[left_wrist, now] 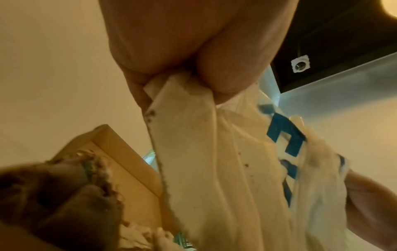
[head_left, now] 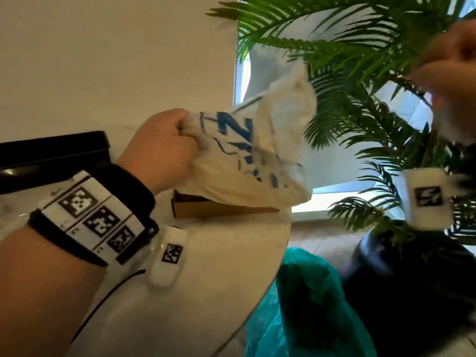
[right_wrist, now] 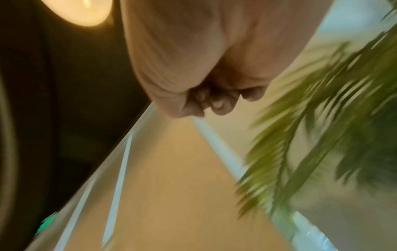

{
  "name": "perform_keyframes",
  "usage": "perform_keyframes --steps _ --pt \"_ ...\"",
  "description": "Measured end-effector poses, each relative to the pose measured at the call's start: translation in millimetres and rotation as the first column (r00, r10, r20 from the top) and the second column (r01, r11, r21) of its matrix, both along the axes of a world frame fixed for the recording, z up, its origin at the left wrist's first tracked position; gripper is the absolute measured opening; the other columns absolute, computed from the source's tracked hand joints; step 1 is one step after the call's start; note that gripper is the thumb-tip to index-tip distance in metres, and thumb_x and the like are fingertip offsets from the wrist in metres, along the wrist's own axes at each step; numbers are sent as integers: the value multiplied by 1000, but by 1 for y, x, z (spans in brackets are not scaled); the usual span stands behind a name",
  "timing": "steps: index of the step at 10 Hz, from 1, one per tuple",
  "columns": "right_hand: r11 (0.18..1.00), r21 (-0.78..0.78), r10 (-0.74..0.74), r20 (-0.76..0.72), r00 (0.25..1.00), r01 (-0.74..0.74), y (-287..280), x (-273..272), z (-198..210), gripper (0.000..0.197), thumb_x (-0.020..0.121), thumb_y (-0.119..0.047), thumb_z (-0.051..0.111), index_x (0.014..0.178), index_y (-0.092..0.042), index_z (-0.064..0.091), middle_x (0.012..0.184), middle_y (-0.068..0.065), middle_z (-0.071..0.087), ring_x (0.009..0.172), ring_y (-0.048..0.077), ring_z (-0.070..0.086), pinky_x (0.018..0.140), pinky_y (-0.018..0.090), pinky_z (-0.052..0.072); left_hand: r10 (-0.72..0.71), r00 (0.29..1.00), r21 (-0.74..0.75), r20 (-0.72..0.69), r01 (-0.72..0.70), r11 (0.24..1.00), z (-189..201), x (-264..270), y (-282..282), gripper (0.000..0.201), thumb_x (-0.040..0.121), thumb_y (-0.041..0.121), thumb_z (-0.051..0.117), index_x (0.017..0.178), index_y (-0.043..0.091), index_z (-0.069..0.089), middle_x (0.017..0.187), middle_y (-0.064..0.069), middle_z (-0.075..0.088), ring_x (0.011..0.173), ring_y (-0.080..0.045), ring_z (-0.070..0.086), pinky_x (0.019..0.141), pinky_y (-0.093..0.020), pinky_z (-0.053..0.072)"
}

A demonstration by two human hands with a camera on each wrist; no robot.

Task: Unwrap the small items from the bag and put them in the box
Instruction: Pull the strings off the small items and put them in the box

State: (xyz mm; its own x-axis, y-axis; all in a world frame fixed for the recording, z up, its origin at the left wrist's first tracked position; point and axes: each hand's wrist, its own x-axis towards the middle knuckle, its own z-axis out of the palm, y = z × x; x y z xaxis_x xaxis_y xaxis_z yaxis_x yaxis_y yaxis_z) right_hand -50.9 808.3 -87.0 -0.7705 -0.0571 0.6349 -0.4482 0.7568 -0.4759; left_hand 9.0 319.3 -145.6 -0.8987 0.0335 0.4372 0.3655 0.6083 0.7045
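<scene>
The left hand (head_left: 164, 148) gripped the white bag (head_left: 247, 155) by its gathered edge, above the cardboard box (head_left: 206, 207) on the round white table (head_left: 206, 279). Right of the table, the right hand (head_left: 453, 63) was raised, fingers curled, before the palm plant (head_left: 360, 73); beyond stood a cream wall (head_left: 103, 60).

The box (head_left: 219, 207) is largely hidden behind the bag (head_left: 247, 155). The right hand (head_left: 453, 63), above the bag, is blurred and cut by the edge; whether anything is held cannot be told. The bag's contents are unseen.
</scene>
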Motion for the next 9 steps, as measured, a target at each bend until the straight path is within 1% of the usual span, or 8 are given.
perform_keyframes --steps 1,2,4,5,6,7,8,9 --pt "935 -333 159 93 983 -120 79 -41 -52 55 81 -57 74 116 -15 68 81 -20 71 70 -4 65 70 43 61 -4 996 199 93 -15 980 0 3 16 32 80 7 50 108 5 66 107 -22 70 98 -40 65 84 -59 55" --pt "932 -333 255 327 910 -141 -130 65 -69 55 75 -46 78 125 -47 57 130 -9 63 110 7 65 88 32 59 -194 969 400 154 119 909 -5 7 59 45 76 20 52 117 26 70 109 -2 75 102 -27 71 91 -52 58" --pt "805 -590 138 91 986 -58 -205 88 -105 34 102 -32 53 105 -1 66 86 11 70 81 15 69 82 42 59 -754 616 871 229 216 441 -24 7 151 73 85 59 61 137 8 60 131 -21 65 125 -37 60 112 -54 43" --pt "826 -562 120 93 988 -48 -206 95 -104 25 103 -9 46 112 7 63 78 -6 60 74 -12 61 70 7 45 -777 547 854 312 196 482 -30 13 180 81 81 66 65 142 14 55 133 -19 65 123 -35 62 110 -53 44" --pt "915 -401 9 131 991 44 -183 98 -114 34 91 -43 46 112 -18 57 99 8 58 112 25 61 95 34 48 -464 808 341 364 348 873 -41 -4 194 35 99 10 52 131 -5 56 123 -31 64 112 -47 63 96 -59 54" --pt "963 -270 12 7 1000 -9 -148 103 -149 97 69 -68 62 148 -31 19 154 8 20 150 27 16 124 33 17 -307 918 -135 251 347 928 -51 -20 203 21 97 12 56 113 2 65 111 -17 69 105 -37 66 89 -40 54" --pt "995 49 83 17 996 -84 -130 99 -172 111 63 -70 70 153 -31 17 164 11 10 154 30 4 126 45 12 -414 872 -529 262 489 694 -62 -11 224 34 95 26 60 125 10 63 119 -6 66 111 -27 64 83 -29 42" --pt "977 -160 148 16 989 -144 -118 85 -204 67 73 -43 75 130 -33 43 129 -7 49 125 13 49 107 33 42 -491 806 -261 330 578 773 -80 -8 238 16 93 20 56 90 13 69 85 -1 64 89 -23 62 68 -25 40"
